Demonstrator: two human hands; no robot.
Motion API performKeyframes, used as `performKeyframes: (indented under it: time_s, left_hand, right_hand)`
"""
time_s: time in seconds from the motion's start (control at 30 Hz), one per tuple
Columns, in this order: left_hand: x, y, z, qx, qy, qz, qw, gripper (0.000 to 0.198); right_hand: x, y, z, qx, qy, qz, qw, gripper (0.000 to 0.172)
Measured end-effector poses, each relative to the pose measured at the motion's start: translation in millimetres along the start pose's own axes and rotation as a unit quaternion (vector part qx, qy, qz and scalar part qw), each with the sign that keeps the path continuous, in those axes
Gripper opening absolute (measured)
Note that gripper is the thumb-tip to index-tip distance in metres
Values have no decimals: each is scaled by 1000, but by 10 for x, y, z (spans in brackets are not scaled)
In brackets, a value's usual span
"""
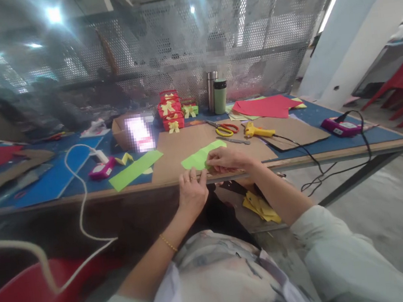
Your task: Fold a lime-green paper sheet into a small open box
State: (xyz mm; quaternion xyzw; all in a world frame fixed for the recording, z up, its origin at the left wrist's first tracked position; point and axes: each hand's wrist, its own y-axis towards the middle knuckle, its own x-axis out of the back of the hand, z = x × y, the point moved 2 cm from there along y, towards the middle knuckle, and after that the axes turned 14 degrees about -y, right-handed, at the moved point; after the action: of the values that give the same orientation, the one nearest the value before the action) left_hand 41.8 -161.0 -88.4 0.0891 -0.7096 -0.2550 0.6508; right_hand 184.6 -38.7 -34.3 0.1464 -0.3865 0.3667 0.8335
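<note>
A light green paper piece (199, 158) lies on a brown cardboard sheet (182, 146) at the near table edge. My left hand (191, 191) rests at the edge with fingers curled, fingertips touching the paper's near end. My right hand (228, 160) presses and pinches the paper's right end with closed fingers. A longer green strip (135, 170) lies to the left. Yellow paper scraps (262, 207) sit on my lap under the right forearm.
Scissors with red and yellow handles (225, 129), a yellow glue gun (259, 130) with a black cord, red gift boxes with yellow bows (171, 110), two flasks (217, 96), red paper (265, 106), a pink device (340, 127) and a white cable (80, 203) are around.
</note>
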Motion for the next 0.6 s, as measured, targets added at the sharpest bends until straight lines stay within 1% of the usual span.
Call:
performKeyframes:
  time_s: [0.07, 0.13, 0.17, 0.2, 0.23, 0.27, 0.33, 0.37, 0.43, 0.5, 0.6]
  left_hand:
    - [18, -20, 7, -12, 7, -5, 1000, 51]
    - [53, -30, 48, -28, 1, -9, 1000, 51]
    - [76, -27, 85, -33, -7, -10, 999, 50]
    - [99, -18, 135, -37, -19, -9, 999, 49]
    - [122, -5, 195, -36, -33, -9, 999, 48]
    - [141, 11, 263, -32, -49, -7, 998, 48]
    - [165, 46, 406, -18, -79, -9, 997, 46]
    - [168, 61, 471, -13, -88, -9, 996, 46]
    - [159, 85, 563, -12, -97, -6, 995, 48]
    - [137, 97, 597, -19, -93, 4, 995, 53]
    - [103, 98, 571, -17, -76, 18, 997, 58]
  right_hand:
    - [-32, -38, -52, -1, 15, -59, 998, 23]
    - [4, -95, -170, -18, 12, -176, 984, 26]
    - [44, -132, -238, -14, -24, -243, 970, 25]
    - [87, -170, -308, -13, -83, -299, 950, 22]
    - [118, -201, -377, -15, -146, -319, 936, 19]
    - [136, -223, -437, -6, -202, -315, 927, 19]
    - [126, -254, -520, 33, -290, -284, 914, 22]
    - [101, -264, -543, 53, -318, -271, 907, 23]
    - [34, -280, -557, 68, -355, -269, 893, 25]
    - [-33, -293, -541, 61, -381, -281, 879, 27]
    - [-91, -313, -497, 53, -412, -287, 863, 29]
